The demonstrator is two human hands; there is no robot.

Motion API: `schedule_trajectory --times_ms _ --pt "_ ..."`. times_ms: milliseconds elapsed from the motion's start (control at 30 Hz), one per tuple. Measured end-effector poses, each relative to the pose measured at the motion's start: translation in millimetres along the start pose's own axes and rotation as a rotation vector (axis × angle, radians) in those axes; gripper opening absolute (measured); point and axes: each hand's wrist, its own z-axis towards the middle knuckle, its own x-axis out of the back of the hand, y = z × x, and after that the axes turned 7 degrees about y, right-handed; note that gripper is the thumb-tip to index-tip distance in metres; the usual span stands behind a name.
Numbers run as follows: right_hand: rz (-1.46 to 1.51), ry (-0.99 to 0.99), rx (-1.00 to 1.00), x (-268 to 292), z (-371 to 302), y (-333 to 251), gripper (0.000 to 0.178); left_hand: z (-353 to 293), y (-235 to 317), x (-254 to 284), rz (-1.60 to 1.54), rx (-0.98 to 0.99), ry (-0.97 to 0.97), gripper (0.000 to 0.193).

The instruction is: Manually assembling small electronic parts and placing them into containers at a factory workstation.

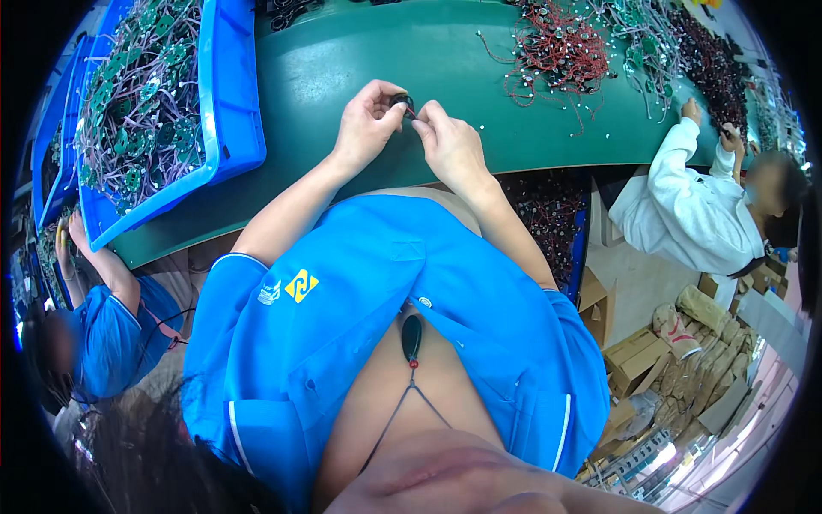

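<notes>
Your left fingers (387, 88) are closed around a small black round part (400, 100), held over the green worktop (342, 64), while your right fingers (435, 112) pinch its thin red lead (413, 114) just beside them. It should feel light and stiff, the lead likely fragile, so grip the rim rather than tugging.

Blue bin (233, 103); inside it, green boards (177, 53), pale lilac wires (171, 107). Right of bin: plain green tabletop (411, 56), black part (399, 100), red wires (586, 67). Below right of bin: blue shirt (360, 283), yellow emblem (301, 285), white piping (563, 433).
</notes>
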Motion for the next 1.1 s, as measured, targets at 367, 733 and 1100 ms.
schedule_trajectory --times_ms 367,733,1100 --pt "-0.298 -0.368 -0.526 147 -59 53 0.013 149 -4 40 0.861 -0.343 0.623 0.046" --pt "-0.406 0.273 -0.041 118 -22 79 0.017 219 -31 62 0.956 -0.387 0.600 0.032" --pt "-0.648 0.530 0.509 47 167 126 0.018 90 12 34 0.377 -0.186 0.216 0.020"
